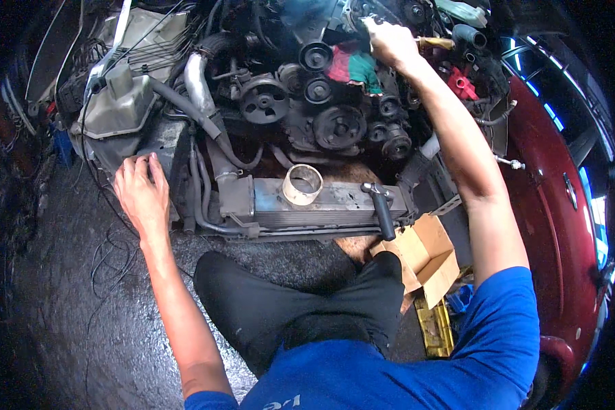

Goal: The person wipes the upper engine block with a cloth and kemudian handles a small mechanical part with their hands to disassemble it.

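Right hand [393,46] over engine [339,128], red-green cloth [357,70] beside fingers [376,33];

Cooler [345,198]: dull metal, finely ribbed front, smudged top. Left of middle on top, cream ring [296,194], smooth, matt, grimy. Toward right end, tool grip [383,217], matt black, past front edge. Off front right corner, box [436,253], plain matt cardboard. Rag [355,66]: creased cloth. Reservoir [118,109]: cloudy plastic. Car panel [540,198]: glossy paint from here. Floor [102,328]: rough, slick-looking.
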Demonstrator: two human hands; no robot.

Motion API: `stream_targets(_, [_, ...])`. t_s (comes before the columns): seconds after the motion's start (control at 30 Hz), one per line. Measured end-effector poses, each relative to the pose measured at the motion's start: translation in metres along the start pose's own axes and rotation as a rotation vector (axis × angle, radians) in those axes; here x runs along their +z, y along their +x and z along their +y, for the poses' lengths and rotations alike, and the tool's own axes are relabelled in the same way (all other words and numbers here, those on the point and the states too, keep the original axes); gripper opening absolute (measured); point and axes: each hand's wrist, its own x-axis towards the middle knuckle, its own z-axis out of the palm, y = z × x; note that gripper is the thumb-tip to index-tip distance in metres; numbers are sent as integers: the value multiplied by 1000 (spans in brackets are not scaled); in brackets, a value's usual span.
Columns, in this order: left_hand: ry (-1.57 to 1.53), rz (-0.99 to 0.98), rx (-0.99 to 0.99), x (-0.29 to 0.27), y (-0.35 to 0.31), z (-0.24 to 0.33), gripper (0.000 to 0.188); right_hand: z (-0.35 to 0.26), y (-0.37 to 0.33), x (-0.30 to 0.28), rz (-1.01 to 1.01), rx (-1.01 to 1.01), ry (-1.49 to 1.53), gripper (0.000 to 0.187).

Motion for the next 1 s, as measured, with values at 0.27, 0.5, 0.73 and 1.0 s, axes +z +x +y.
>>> stream_targets(0.27, [36,-58,-18,1,1,-3,36,-23,-42,-11,25,341,331,40])
stream_targets(0.5, [-64,-130,-66,-11,7,12,35,-41,-129,-34,127,464,1158,23])
stream_targets(0.73, [-815,-386,155,-43,-80,193,44,-127,-230,-58,114,826,2254,22])
stream_targets(1.0, [-789,-817,219,-38,-128,260,31,-199,-325,-43,32,1126,2573,26])
